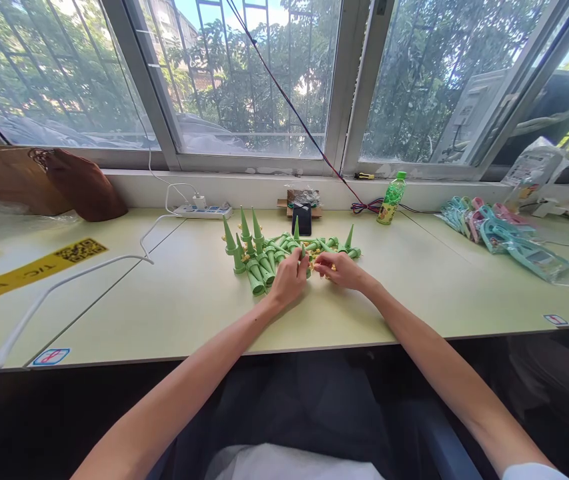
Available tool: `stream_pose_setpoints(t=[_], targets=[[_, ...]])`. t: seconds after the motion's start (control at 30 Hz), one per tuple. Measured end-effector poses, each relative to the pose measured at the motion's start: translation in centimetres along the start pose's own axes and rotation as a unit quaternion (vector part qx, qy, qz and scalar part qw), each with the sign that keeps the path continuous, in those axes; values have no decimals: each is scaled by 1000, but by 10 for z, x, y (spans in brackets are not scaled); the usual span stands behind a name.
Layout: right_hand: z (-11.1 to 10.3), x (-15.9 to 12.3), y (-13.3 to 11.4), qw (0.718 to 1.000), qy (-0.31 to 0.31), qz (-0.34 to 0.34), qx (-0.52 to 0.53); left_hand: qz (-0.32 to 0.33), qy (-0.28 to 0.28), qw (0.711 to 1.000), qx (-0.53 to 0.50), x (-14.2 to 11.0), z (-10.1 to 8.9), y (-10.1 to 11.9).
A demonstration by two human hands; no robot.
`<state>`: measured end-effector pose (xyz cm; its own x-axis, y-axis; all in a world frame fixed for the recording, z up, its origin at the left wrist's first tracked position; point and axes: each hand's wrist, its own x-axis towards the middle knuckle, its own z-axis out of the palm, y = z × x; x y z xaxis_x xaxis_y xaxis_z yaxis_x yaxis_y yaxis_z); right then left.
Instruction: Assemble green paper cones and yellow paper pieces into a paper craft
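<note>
My left hand (pixel 290 275) is closed around a green plastic watering spike (pixel 303 251), its pointed tip showing above the fingers. Just to the right, my right hand (pixel 343 269) has its thumb and fingers pinched together. Yellow shows at its fingertips, but what they hold is too small to make out. Several more green spikes (pixel 257 283) lie in a pile in front of and left of my hands, some with little yellow knobs. At the pile's left side, a few spikes (pixel 245 225) stand upright with their points up; another (pixel 349 237) stands at the right.
Behind the pile are a dark phone (pixel 302 219) and a green-capped bottle (pixel 392 198). A power strip (pixel 204 211) trails a white cable (pixel 91 265) across the left tabletop. Bagged pastel items (pixel 509 235) lie at right, a brown bag (pixel 84 185) at left.
</note>
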<state>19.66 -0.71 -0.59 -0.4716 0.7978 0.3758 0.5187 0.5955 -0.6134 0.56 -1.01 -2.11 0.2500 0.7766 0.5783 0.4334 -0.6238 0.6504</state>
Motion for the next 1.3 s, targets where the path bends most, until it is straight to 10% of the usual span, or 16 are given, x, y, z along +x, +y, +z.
stream_pose_setpoints(t=[1.3], targets=[[1,0,4,1000,0,-23,3,-9,-12,999,-33,0,1,0]])
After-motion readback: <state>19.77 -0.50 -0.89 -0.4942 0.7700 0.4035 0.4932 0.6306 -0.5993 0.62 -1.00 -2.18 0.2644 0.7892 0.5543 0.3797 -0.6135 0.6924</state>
